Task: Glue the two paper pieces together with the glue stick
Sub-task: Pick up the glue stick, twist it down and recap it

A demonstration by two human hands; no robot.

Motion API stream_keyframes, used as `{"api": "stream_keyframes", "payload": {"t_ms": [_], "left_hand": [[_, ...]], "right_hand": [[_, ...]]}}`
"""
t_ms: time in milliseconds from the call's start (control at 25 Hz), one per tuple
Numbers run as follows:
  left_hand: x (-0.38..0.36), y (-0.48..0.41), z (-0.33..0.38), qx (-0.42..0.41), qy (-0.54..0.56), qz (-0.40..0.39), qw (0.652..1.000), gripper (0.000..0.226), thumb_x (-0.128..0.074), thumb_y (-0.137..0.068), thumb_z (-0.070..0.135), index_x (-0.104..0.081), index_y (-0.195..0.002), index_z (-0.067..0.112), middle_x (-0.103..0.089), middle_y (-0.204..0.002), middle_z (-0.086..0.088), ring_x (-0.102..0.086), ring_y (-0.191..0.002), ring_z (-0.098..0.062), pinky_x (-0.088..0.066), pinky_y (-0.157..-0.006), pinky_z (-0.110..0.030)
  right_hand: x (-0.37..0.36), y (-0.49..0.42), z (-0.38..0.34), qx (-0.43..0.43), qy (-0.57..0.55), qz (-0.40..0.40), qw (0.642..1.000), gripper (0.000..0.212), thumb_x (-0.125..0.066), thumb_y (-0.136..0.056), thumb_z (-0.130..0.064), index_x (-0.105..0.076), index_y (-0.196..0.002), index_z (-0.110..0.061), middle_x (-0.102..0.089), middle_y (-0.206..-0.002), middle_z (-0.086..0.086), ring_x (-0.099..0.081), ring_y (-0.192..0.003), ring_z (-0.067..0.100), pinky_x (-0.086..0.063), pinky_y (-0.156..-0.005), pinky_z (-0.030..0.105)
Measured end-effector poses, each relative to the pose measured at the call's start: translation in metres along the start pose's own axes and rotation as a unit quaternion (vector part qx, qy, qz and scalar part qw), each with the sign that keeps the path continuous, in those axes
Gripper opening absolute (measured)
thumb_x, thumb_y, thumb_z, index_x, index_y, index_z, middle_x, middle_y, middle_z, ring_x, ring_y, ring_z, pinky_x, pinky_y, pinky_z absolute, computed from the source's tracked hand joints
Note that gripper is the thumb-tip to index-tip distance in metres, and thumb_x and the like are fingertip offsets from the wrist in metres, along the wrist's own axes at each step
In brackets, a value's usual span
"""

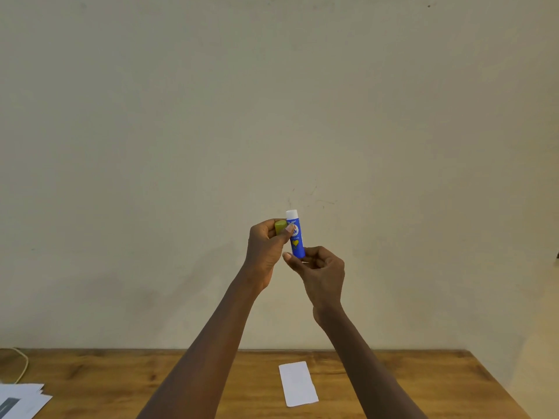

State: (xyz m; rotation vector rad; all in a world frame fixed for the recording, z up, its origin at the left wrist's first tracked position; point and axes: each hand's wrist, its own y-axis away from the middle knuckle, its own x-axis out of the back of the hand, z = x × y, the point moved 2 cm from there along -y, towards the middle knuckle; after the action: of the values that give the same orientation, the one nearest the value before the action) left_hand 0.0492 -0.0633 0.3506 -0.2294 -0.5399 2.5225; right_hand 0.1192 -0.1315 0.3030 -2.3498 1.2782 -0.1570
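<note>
Both hands are raised in front of the wall, well above the table. My right hand (320,269) grips the bottom end of an upright blue glue stick (296,237), whose white tip is bare. My left hand (266,249) holds the yellow-green cap (280,226) just left of the stick, its thumb touching the tube. A white paper strip (298,384) lies flat on the wooden table (393,376) below the hands. A second paper piece is not told apart from here.
A stack of white sheets (22,399) lies at the table's front left corner, with a pale cable (22,362) behind it. The plain beige wall stands right behind the table's far edge. The table's right edge runs diagonally at the lower right.
</note>
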Motion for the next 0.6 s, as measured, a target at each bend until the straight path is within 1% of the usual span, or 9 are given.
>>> {"api": "stream_keyframes", "payload": {"t_ms": [40,80,160,200,240,320,400,480,600], "left_hand": [[0.003,-0.001,0.001,0.005,0.007,-0.012,1.000,0.016,-0.055,-0.085,0.011,-0.057,-0.099,0.004,-0.061,-0.097,-0.007,-0.057,-0.088,-0.021,-0.048,-0.068,-0.015],[0.005,-0.001,0.001,0.011,0.016,-0.024,1.000,0.016,-0.055,-0.085,0.012,-0.057,-0.099,0.005,-0.061,-0.098,-0.008,-0.057,-0.090,-0.022,-0.049,-0.072,-0.019],[0.008,0.000,0.003,0.021,0.031,-0.040,0.999,0.013,-0.054,-0.086,0.013,-0.057,-0.097,0.008,-0.061,-0.098,-0.008,-0.057,-0.091,-0.022,-0.048,-0.077,-0.024],[0.008,0.001,0.004,0.021,0.035,-0.044,0.998,0.011,-0.054,-0.086,0.013,-0.057,-0.095,0.008,-0.062,-0.096,-0.008,-0.057,-0.091,-0.022,-0.049,-0.076,-0.021],[0.007,0.001,0.004,0.018,0.037,-0.045,0.998,0.010,-0.055,-0.085,0.012,-0.057,-0.094,0.009,-0.062,-0.096,-0.008,-0.057,-0.090,-0.022,-0.049,-0.074,-0.018],[0.005,0.002,0.006,0.013,0.028,-0.035,0.999,0.009,-0.055,-0.085,0.011,-0.057,-0.094,0.009,-0.061,-0.096,-0.008,-0.058,-0.087,-0.020,-0.049,-0.068,-0.012],[0.001,0.002,0.006,0.015,0.014,-0.011,1.000,0.013,-0.056,-0.085,0.011,-0.058,-0.096,0.006,-0.061,-0.097,-0.009,-0.058,-0.088,-0.020,-0.050,-0.070,-0.015],[-0.002,0.002,0.005,0.022,0.005,0.022,0.999,0.021,-0.056,-0.085,0.012,-0.058,-0.101,-0.001,-0.061,-0.098,-0.011,-0.057,-0.091,-0.022,-0.048,-0.073,-0.021],[-0.005,0.004,0.001,0.033,0.001,0.072,0.997,0.022,-0.058,-0.084,0.012,-0.060,-0.098,-0.004,-0.062,-0.092,-0.012,-0.056,-0.085,-0.023,-0.045,-0.065,-0.017]], "right_hand": [[0.001,-0.001,-0.002,-0.029,-0.009,-0.050,0.998,0.013,-0.067,-0.076,-0.027,-0.063,-0.077,-0.015,-0.067,-0.072,0.006,-0.061,-0.055,0.011,-0.049,-0.051,0.010],[0.002,-0.001,-0.004,-0.088,-0.049,-0.118,0.988,0.022,-0.056,-0.083,-0.037,-0.064,-0.079,-0.016,-0.070,-0.074,0.005,-0.063,-0.056,0.012,-0.050,-0.053,0.013],[0.004,-0.002,-0.005,-0.205,-0.153,-0.228,0.939,0.046,-0.034,-0.090,-0.048,-0.066,-0.084,-0.014,-0.073,-0.069,0.001,-0.064,-0.056,0.012,-0.053,-0.054,0.018],[0.004,-0.001,-0.006,-0.236,-0.203,-0.241,0.919,0.049,-0.032,-0.091,-0.046,-0.066,-0.085,-0.011,-0.073,-0.066,0.001,-0.064,-0.054,0.012,-0.053,-0.053,0.018],[0.003,0.000,-0.006,-0.251,-0.247,-0.229,0.908,0.046,-0.035,-0.091,-0.042,-0.066,-0.085,-0.008,-0.072,-0.064,0.002,-0.064,-0.052,0.011,-0.054,-0.052,0.017],[0.000,0.002,-0.007,-0.255,-0.332,-0.166,0.893,0.032,-0.045,-0.089,-0.030,-0.064,-0.084,-0.005,-0.072,-0.063,0.005,-0.067,-0.054,0.011,-0.056,-0.052,0.017],[-0.004,0.004,-0.007,-0.231,-0.384,-0.088,0.890,0.016,-0.053,-0.085,-0.015,-0.066,-0.083,-0.005,-0.072,-0.067,0.007,-0.070,-0.061,0.015,-0.058,-0.056,0.020],[-0.006,0.004,-0.007,-0.194,-0.377,-0.019,0.906,0.008,-0.058,-0.079,-0.002,-0.066,-0.081,-0.005,-0.070,-0.072,0.008,-0.070,-0.063,0.018,-0.059,-0.061,0.022],[-0.008,0.006,-0.006,-0.158,-0.306,0.057,0.937,0.013,-0.064,-0.072,0.008,-0.064,-0.082,-0.001,-0.066,-0.074,0.009,-0.067,-0.066,0.021,-0.058,-0.059,0.019]]}}
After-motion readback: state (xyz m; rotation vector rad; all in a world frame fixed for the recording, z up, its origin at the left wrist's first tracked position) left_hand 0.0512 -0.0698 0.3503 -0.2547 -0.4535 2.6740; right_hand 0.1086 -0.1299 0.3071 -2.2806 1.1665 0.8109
